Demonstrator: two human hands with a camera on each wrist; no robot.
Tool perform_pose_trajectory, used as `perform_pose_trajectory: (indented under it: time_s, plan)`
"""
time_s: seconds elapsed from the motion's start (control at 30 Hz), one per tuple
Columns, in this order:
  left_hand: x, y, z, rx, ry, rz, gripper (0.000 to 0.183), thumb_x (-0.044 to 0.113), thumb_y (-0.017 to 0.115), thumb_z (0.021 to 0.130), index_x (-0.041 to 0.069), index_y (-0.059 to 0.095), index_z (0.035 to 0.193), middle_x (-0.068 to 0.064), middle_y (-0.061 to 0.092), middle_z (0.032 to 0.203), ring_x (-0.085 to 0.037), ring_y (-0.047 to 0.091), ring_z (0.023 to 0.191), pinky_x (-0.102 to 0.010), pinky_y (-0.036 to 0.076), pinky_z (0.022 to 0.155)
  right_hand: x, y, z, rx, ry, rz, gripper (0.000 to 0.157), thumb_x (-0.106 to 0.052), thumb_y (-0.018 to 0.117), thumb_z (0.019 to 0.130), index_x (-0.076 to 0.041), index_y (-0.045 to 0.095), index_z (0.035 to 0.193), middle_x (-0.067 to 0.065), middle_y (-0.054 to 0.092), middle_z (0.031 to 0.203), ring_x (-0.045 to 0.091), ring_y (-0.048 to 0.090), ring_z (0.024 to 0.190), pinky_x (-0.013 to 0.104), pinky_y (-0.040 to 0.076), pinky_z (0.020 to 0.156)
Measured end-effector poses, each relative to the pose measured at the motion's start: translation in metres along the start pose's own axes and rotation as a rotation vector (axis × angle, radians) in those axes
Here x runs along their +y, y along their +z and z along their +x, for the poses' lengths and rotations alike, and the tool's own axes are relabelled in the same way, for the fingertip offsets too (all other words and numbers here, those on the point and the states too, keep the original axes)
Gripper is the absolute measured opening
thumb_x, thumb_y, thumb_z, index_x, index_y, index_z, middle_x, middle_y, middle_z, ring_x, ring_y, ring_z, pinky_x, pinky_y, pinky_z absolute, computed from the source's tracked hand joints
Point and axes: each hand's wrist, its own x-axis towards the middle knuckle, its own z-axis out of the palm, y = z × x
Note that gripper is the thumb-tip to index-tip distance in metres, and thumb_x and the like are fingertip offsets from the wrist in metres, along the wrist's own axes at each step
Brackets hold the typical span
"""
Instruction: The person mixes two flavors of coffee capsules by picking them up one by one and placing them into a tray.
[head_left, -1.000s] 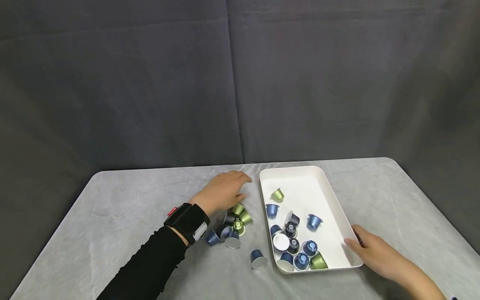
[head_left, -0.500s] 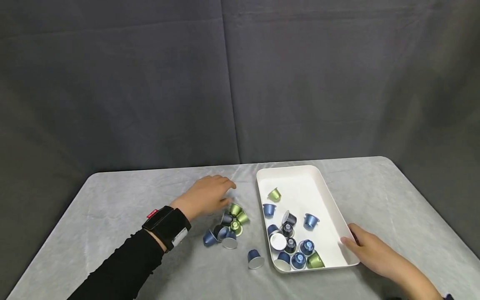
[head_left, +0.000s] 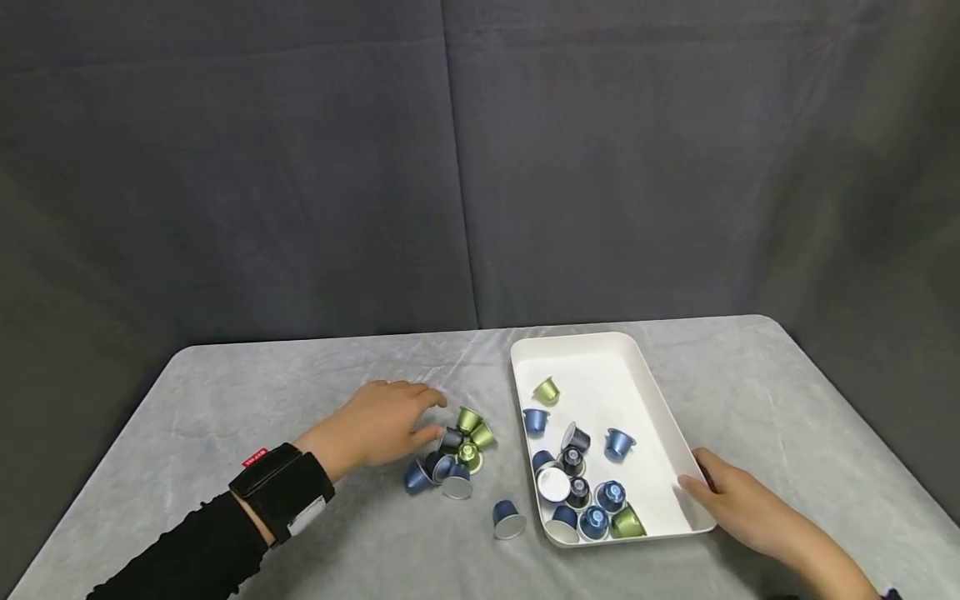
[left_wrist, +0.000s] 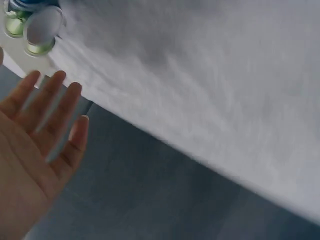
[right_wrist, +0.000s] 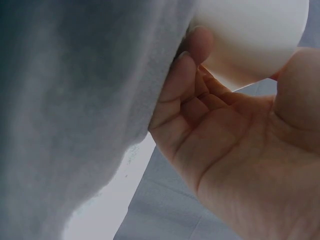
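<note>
My left hand [head_left: 382,423] reaches over the table beside a small heap of coffee capsules, thumb tip close to a dark capsule [head_left: 451,440]. Its fingers are spread and nothing is in them, as the left wrist view shows too. Green capsules [head_left: 468,419] and blue ones, such as a blue capsule [head_left: 417,477], make up the heap. My right hand [head_left: 738,502] grips the near right corner of a white tray [head_left: 660,400], thumb over the rim and fingers curled beneath. Inside the tray lie several blue, black and green capsules, mostly toward its near left corner.
A single blue capsule [head_left: 507,520] lies between the heap and the tray. The grey cloth-covered table [head_left: 247,400] ends at a far edge in front of a dark grey curtain [head_left: 315,183]. A black strap [head_left: 281,492] wraps the left wrist.
My left hand has moved left and toward me, from above the heap to its left side, uncovering the capsules there. The right hand keeps its grip on the tray.
</note>
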Motion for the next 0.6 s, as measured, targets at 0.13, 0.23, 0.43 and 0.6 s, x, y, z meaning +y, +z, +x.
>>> perform_pose_trajectory:
  time_s: [0.13,0.23,0.43,0.6]
  plan:
    - [0.003,0.0,-0.009,-0.016,-0.131,-0.194,0.046,0.053,0.059,0.095,0.022,0.063,0.128,0.007,0.066,0.118,-0.017,0.064,0.106,-0.046,0.051,0.085,0.001,0.001,-0.001,0.005,0.0,0.0,0.023,-0.021,0.056,0.102,0.0,0.053,0.112,0.008,0.06,0.096,0.021,0.051,0.083,0.036,0.043,0.068]
    - [0.004,-0.001,-0.016,-0.065,-0.184,-0.315,0.05,0.055,0.062,0.092,0.022,0.061,0.13,0.008,0.065,0.119,-0.014,0.063,0.104,-0.043,0.05,0.083,0.001,0.001,-0.002,0.008,0.003,-0.001,0.024,-0.021,0.056,0.102,0.0,0.052,0.112,0.007,0.06,0.095,0.021,0.051,0.082,0.035,0.043,0.068]
    - [0.009,0.009,-0.03,-0.113,-0.222,-0.339,0.06,0.051,0.074,0.085,0.018,0.058,0.133,0.003,0.061,0.127,-0.021,0.061,0.112,-0.049,0.05,0.088,0.0,0.002,-0.002,0.011,0.002,0.012,0.021,-0.021,0.056,0.102,-0.002,0.053,0.111,0.005,0.059,0.093,0.02,0.051,0.081,0.032,0.042,0.066]
    - [0.018,0.02,-0.039,-0.063,-0.214,-0.282,0.062,0.043,0.079,0.082,0.011,0.059,0.131,-0.005,0.06,0.129,-0.027,0.059,0.118,-0.052,0.051,0.088,-0.001,0.0,-0.002,0.008,0.013,0.011,0.022,-0.021,0.056,0.102,-0.001,0.054,0.112,0.005,0.059,0.093,0.02,0.051,0.082,0.032,0.042,0.066]
